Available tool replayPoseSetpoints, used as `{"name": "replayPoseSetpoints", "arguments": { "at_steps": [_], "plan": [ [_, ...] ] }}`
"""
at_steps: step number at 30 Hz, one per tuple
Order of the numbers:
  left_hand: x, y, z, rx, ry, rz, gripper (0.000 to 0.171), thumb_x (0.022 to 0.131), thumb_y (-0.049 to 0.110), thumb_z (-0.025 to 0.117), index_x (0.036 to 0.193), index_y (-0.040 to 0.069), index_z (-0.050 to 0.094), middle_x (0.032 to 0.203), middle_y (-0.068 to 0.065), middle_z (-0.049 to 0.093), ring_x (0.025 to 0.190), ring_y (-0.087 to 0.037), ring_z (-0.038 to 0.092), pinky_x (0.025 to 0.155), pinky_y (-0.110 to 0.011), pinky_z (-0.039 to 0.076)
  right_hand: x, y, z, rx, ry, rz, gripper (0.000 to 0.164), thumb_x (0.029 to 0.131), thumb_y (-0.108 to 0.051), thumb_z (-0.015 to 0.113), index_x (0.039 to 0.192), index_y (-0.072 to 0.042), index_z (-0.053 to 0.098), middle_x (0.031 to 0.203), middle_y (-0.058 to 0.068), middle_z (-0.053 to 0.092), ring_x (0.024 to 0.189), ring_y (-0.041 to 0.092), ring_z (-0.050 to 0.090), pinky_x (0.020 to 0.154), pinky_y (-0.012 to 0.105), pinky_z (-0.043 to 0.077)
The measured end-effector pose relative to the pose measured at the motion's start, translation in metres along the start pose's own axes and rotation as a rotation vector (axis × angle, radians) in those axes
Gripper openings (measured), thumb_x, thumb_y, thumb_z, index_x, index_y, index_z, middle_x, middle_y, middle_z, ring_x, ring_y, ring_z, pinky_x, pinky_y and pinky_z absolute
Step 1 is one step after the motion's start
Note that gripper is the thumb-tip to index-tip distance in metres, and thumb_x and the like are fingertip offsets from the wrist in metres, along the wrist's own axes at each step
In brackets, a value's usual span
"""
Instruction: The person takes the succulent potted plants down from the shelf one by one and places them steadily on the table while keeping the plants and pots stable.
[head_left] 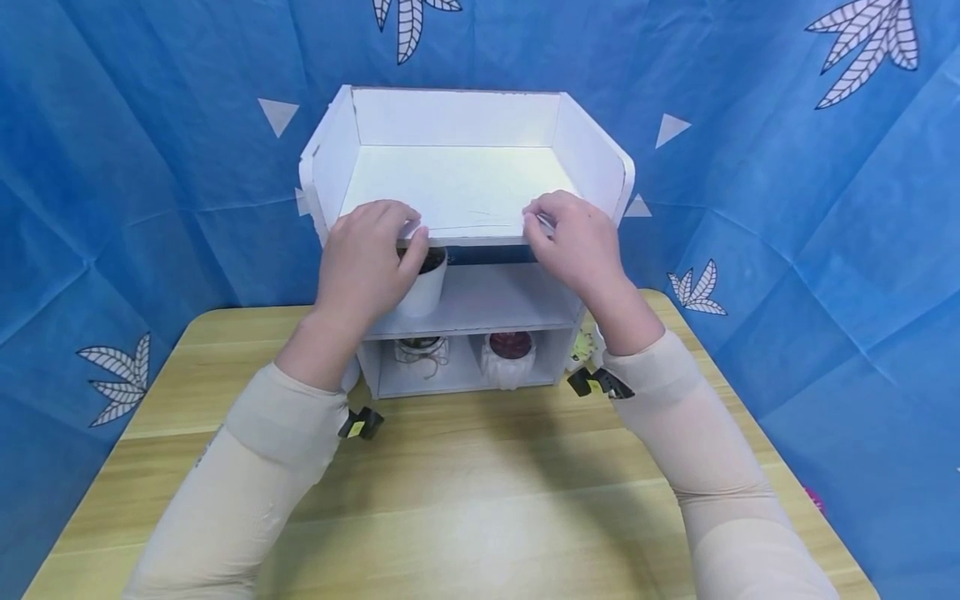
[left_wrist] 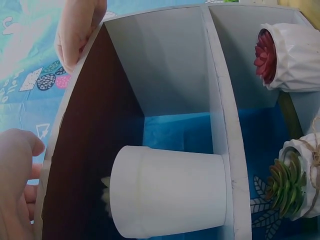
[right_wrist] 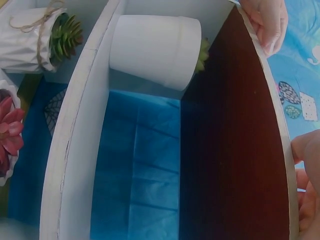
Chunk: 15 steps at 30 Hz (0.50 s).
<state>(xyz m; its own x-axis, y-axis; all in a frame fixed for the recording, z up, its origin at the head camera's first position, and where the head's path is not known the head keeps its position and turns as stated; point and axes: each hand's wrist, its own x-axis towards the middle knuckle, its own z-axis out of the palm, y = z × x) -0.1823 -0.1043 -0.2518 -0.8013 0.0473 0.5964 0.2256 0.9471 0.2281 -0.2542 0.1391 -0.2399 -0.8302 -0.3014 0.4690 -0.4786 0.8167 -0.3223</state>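
Note:
A small white wooden shelf unit stands upright at the back of the table. My left hand grips the left part of its upper board's front edge, fingers curled over the top. Further right along that edge, my right hand holds on with thumb and forefinger bent close together. Both wrist views show the board's dark brown underside; no fingers show beneath it. On the middle shelf sits a white pot with a plant. Lower down stand a pot with a green succulent and one with a red succulent.
A wooden table spreads in front of the unit. Blue patterned cloth hangs behind and at both sides. A pale green plant stands just right of the unit, and part of a white object shows at its left.

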Motion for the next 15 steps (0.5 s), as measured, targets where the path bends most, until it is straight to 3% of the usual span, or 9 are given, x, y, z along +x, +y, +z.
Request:
{"name": "replayPoseSetpoints", "arguments": {
  "at_steps": [15],
  "plan": [
    [-0.0072, 0.0006, -0.0021, -0.029, 0.037, 0.048, 0.034, 0.101, 0.032, 0.052, 0.115, 0.006, 0.069, 0.122, -0.011, 0.068, 0.125, -0.029, 0.055, 0.109, -0.047, 0.040, -0.0023, -0.0021, -0.0007, -0.006, 0.001, -0.003, 0.039, 0.101, -0.034, 0.047, 0.119, -0.011, 0.072, 0.122, 0.007, 0.068, 0.110, 0.026, 0.063, 0.093, 0.044, 0.051]
  ]
}}
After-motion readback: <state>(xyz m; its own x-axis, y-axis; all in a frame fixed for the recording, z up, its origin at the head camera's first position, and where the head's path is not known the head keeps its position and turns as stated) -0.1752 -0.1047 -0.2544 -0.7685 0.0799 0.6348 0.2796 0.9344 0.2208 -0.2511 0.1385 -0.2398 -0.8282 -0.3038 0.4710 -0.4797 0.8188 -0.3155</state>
